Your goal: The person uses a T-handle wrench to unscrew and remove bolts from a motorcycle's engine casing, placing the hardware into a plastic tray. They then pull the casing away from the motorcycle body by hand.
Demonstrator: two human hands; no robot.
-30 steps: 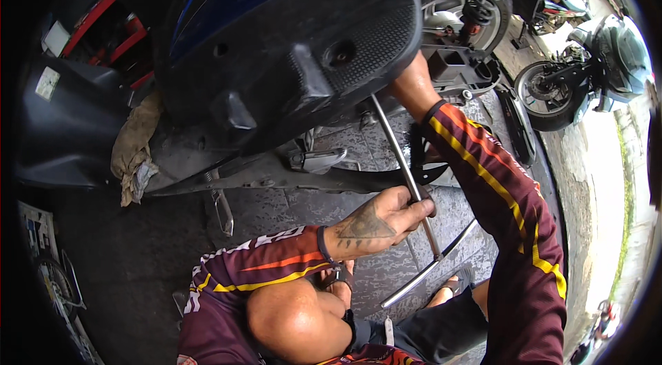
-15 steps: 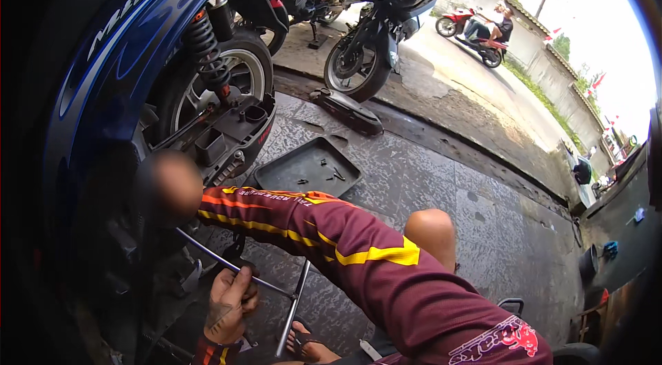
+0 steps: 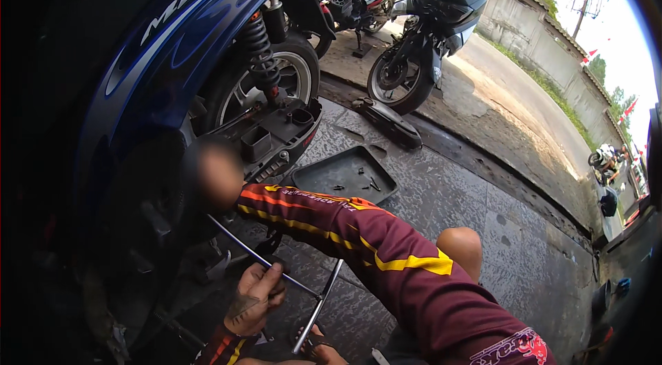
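A long metal T-handle wrench (image 3: pixel 298 281) slants from the dark underside of the blue scooter (image 3: pixel 172 47) down to its crossbar at the lower middle. My left hand (image 3: pixel 255 299), at the lower left, is closed around the wrench's shaft with the thumb along it. My right arm, in a maroon sleeve (image 3: pixel 345 230), stretches across to the scooter's engine side. At its end my right hand (image 3: pixel 219 175) is smeared, so its fingers cannot be read. Beside that forearm, a black tray (image 3: pixel 324 173) on the floor holds several small dark bolts (image 3: pixel 373 183).
The scooter's rear wheel (image 3: pixel 300 75) and spring shock absorber (image 3: pixel 261 54) stand behind my right hand. A long dark part (image 3: pixel 389 123) lies on the tiles near the floor's edge. Other motorcycles (image 3: pixel 414 47) are parked beyond. My bare foot (image 3: pixel 323 348) is near the crossbar.
The whole view has shifted, so the scooter, tray and my arms sit farther right. My left hand keeps its hold on the wrench. The red scooter with riders on the road has gone from view.
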